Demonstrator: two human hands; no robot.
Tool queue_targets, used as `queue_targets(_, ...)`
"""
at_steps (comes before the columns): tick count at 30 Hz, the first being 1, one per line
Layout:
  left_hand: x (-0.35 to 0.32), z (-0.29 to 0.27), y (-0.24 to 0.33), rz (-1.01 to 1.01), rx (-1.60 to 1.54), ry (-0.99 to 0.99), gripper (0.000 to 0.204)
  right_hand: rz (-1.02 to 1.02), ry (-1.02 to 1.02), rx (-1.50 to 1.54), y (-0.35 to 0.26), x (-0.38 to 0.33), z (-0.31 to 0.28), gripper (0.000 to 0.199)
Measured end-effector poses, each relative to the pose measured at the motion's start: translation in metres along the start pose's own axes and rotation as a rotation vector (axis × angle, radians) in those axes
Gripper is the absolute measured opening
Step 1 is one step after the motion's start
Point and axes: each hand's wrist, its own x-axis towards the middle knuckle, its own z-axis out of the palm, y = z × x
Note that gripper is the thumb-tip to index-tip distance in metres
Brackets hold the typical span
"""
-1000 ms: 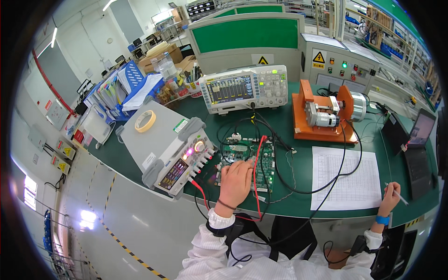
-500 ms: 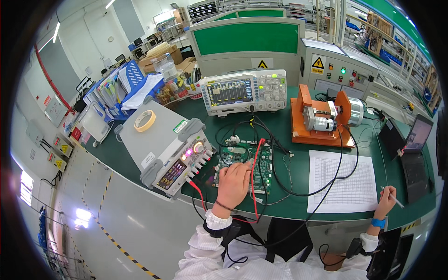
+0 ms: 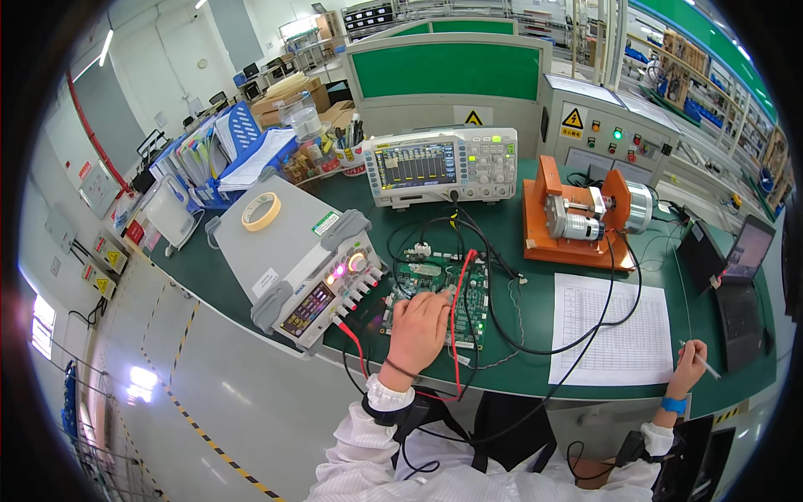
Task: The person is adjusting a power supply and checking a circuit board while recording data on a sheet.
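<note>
Circuit board [image 3: 477, 293] sits by the worktop's [image 3: 514, 376] front edge, probably for easy reach. Left hand [image 3: 418, 329] is on it, can't tell if it's pinching anything. Right hand [image 3: 688, 369] grips a pen [image 3: 711, 369] near the front-right corner, seemingly to have it handy.

Background stuff: blue plastic file holder [image 3: 242, 130] stuffed with papers at the bench's far left, white plastic jug-like container [image 3: 167, 209] just beside it. Clear plastic jar [image 3: 303, 121] and white printed cup [image 3: 352, 157] full of pens nearby, brown cardboard boxes [image 3: 288, 99] behind. Green partition panel [image 3: 443, 71] in a grey frame spans the back; grey control console [image 3: 604, 138] to its right, green button lit, yellow triangle sign on its face. Black laptop [image 3: 741, 318] open, far right. Red pipe [image 3: 86, 125] runs down the left wall. Yellow-and-black striped tape [image 3: 201, 432] marks the glossy grey floor [image 3: 284, 418].
</note>
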Motion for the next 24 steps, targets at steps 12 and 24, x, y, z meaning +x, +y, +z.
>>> queue_targets(12, 0.0009, -0.0020, 0.0019, 0.006, 0.002, -0.019, 0.023, 0.005, 0.000, 0.023, 0.0063, 0.0012, -0.0021, 0.010)
queue_targets(24, 0.0003, -0.0005, 0.0008, 0.002, 0.005, -0.012, 0.017, 0.006, 0.010, 0.025, 0.0025, -0.0001, -0.0002, 0.010)
